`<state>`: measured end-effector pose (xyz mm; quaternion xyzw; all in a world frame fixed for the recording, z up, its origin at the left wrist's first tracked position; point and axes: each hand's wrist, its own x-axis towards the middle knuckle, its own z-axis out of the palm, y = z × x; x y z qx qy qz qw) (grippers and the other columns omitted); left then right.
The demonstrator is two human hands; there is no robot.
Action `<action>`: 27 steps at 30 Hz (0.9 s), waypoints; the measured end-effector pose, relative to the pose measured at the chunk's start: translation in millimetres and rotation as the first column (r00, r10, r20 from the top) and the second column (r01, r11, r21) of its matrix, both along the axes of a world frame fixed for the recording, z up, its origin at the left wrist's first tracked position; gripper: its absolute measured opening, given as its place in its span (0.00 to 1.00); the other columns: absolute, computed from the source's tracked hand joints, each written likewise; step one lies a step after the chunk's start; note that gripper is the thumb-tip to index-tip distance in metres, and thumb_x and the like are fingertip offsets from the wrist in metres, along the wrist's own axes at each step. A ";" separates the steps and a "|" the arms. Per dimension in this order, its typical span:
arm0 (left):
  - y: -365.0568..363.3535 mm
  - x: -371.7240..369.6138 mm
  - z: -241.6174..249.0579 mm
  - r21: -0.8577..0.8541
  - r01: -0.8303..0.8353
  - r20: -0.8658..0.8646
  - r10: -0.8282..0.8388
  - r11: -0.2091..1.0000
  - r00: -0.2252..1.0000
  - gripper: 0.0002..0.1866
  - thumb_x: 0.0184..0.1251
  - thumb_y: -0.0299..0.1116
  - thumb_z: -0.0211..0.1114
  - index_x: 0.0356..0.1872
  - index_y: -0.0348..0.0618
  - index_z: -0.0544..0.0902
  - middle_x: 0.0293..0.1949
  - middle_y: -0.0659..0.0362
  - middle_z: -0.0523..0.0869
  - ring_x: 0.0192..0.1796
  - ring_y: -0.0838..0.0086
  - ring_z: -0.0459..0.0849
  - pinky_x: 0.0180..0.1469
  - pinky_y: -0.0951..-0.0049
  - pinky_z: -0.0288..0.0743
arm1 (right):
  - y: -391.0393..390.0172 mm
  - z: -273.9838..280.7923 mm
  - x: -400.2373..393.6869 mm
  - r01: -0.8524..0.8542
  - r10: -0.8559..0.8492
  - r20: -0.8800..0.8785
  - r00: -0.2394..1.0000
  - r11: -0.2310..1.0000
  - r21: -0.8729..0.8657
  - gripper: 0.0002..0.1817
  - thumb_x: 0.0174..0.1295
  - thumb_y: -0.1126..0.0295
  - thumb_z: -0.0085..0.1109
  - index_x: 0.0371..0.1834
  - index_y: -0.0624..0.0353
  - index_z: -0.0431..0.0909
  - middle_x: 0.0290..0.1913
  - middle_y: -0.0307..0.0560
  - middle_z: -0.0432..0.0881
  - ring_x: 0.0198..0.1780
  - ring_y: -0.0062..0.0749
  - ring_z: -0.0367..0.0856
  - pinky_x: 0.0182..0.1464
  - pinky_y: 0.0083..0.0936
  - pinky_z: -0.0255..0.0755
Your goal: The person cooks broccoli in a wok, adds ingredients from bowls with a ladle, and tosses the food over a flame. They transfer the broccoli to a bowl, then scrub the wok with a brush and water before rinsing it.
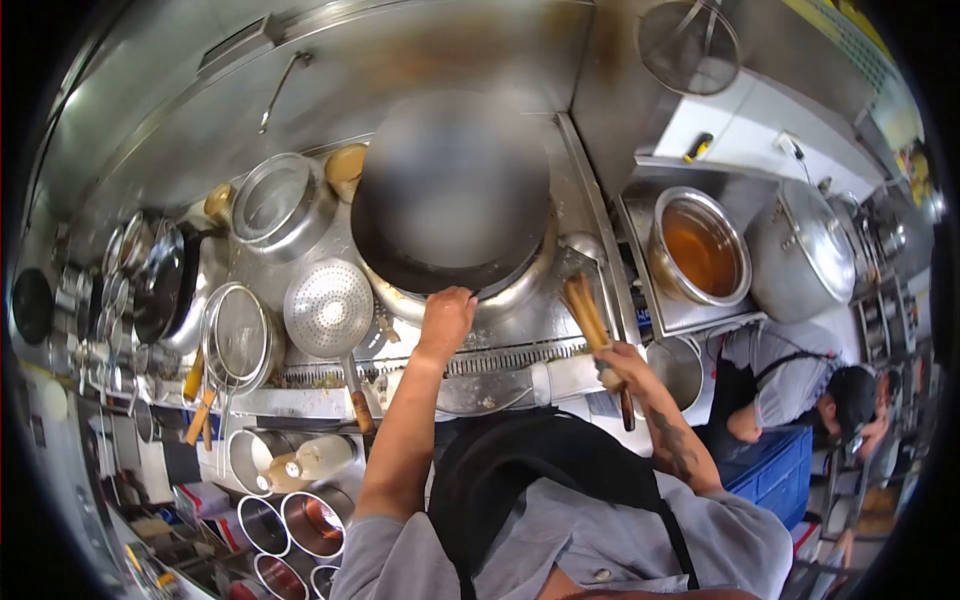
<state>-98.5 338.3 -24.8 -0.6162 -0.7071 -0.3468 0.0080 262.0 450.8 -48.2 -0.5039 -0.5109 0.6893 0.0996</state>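
Note:
A large dark wok (375, 235) sits on the round burner ring in front of me, its inside blurred. My left hand (449, 312) is closed on the wok's near edge. Off to the right, my right hand (622, 363) is wrapped round a bamboo wok brush (588, 312), its bristle end pointing up and away from me, apart from the wok. Behind the brush lies a metal ladle (581, 245), partly at the wok's right side. A perforated skimmer (330, 308) with a wooden handle rests left of the wok.
On the right stands a pot of orange-brown liquid (703, 250) beside a big lidded pot (803, 250). At left are a strainer over a pot (241, 335) and a steel pot (283, 205). A co-worker (790, 375) bends near a blue crate (775, 475).

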 end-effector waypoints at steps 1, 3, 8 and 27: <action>-0.3 -1.7 0.9 0.010 -0.025 0.005 0.025 1.000 1.000 0.06 0.60 0.29 0.65 0.31 0.37 0.81 0.30 0.49 0.83 0.36 0.52 0.82 0.38 0.55 0.73 | 2.9 18.3 3.9 0.066 -0.070 -0.063 0.996 0.996 -0.062 0.17 0.60 0.66 0.64 0.48 0.64 0.78 0.31 0.45 0.82 0.29 0.30 0.84 0.30 0.26 0.80; -3.2 -4.7 0.5 0.020 0.021 0.020 -0.021 1.000 1.000 0.06 0.60 0.30 0.65 0.30 0.37 0.80 0.28 0.50 0.82 0.35 0.53 0.81 0.38 0.55 0.72 | 10.9 74.8 -1.4 0.084 -0.099 -0.154 0.983 0.991 -0.106 0.19 0.60 0.64 0.66 0.51 0.62 0.75 0.31 0.45 0.82 0.26 0.31 0.82 0.26 0.30 0.80; -3.0 0.9 -0.9 -0.031 -0.058 -0.043 0.056 0.998 0.997 0.07 0.60 0.31 0.64 0.27 0.40 0.78 0.28 0.52 0.81 0.35 0.55 0.82 0.39 0.56 0.70 | 55.2 127.2 -60.7 -0.303 0.345 -0.020 0.939 0.851 0.429 0.34 0.61 0.58 0.67 0.69 0.53 0.65 0.39 0.46 0.82 0.41 0.38 0.83 0.40 0.35 0.81; -5.6 -4.0 -11.1 -0.018 -0.117 -0.063 0.116 0.993 0.991 0.05 0.61 0.31 0.61 0.27 0.43 0.79 0.29 0.55 0.80 0.37 0.59 0.81 0.42 0.59 0.71 | 51.4 142.7 -334.1 -0.805 0.346 0.873 0.344 -0.369 0.464 0.14 0.53 0.62 0.59 0.38 0.57 0.84 0.35 0.57 0.85 0.40 0.54 0.85 0.45 0.42 0.79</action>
